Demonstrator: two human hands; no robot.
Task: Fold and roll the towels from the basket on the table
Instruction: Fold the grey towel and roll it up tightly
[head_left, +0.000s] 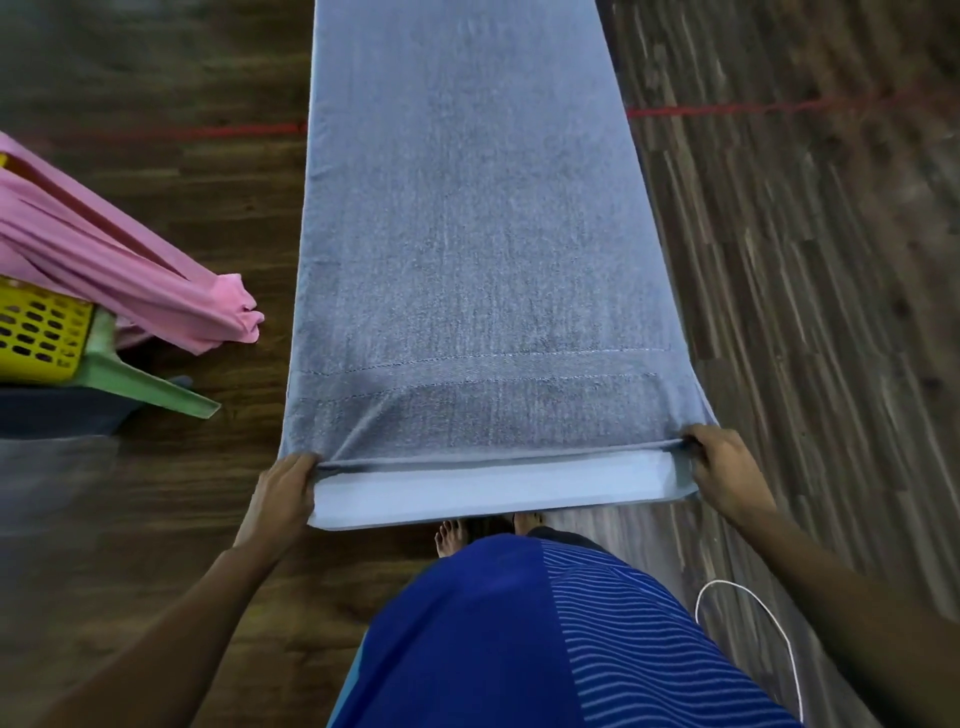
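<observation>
Your grey towel (467, 234) lies flat along the table (493, 499); left hand (283, 488) & right hand (727, 467) each have a grip pinched on its corners at the near edge. No roll yet, looks like; pink towel (130, 280) left in basket (36, 332)

Long grey-blue terry towel (467, 234) stretched flat from 12 o'clock down to 6, near end turned over on itself, paler band showing. At 9 o'clock, a crumpled pink cloth towel (104, 260) spills from the yellow perforated plastic basket (36, 332).
</observation>
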